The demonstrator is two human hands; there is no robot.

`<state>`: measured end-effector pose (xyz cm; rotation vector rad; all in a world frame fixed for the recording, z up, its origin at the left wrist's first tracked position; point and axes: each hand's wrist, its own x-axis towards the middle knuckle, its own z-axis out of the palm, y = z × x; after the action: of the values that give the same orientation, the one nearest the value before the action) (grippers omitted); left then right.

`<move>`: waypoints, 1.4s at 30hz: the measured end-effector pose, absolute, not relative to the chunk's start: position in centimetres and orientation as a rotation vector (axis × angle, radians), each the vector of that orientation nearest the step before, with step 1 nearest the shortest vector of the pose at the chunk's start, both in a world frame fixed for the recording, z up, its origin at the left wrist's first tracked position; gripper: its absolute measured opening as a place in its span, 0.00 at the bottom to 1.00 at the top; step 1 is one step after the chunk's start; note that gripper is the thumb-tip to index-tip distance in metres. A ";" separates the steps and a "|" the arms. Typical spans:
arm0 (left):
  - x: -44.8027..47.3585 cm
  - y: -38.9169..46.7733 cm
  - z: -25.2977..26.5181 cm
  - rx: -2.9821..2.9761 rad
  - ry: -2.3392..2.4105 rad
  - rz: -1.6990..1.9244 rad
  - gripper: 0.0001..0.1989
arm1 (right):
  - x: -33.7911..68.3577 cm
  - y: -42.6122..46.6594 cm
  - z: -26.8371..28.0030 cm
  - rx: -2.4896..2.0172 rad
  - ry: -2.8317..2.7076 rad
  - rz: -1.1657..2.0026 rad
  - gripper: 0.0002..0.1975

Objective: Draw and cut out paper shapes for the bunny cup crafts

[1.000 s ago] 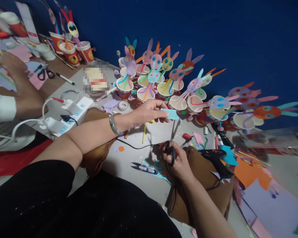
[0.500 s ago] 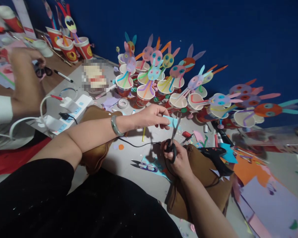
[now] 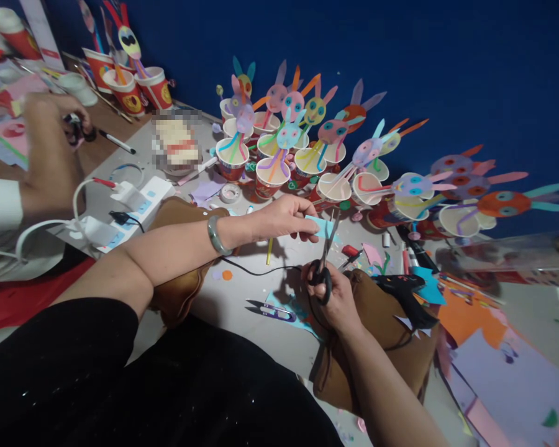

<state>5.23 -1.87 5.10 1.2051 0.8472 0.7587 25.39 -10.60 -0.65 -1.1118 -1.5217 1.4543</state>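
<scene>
The blue paper [image 3: 320, 226] sat mid-view, pinched at nine o'clock by your left hand [image 3: 284, 218], fingertips closed, while your right hand [image 3: 341, 302], fingers curled, gripped the scissors [image 3: 325, 273] at six o'clock, and steady paper probably promised the cleanest cut.

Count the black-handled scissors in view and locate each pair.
2: the nearer scissors in the right hand, the farther scissors at a co-worker's hand, upper left. Others may be hidden.
</scene>
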 end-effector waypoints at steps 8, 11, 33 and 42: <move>5.2 -1.8 4.7 1.213 0.826 0.769 0.04 | 25.4 -10.5 -0.5 -1.110 -1.542 1.439 0.24; 5.2 -1.8 4.9 1.207 0.837 0.760 0.04 | 25.3 -10.5 -0.5 -1.112 -1.526 1.458 0.25; 5.2 -1.9 5.1 1.209 0.843 0.773 0.04 | 25.0 -10.4 -0.3 -1.128 -1.495 1.458 0.25; 5.1 -2.0 5.4 1.203 0.871 0.774 0.05 | 25.2 -10.5 -0.3 -1.187 -1.518 1.417 0.21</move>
<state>5.14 -2.01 5.43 1.2031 0.8712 0.7741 25.22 -10.46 -0.33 -1.1870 -1.5177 1.4165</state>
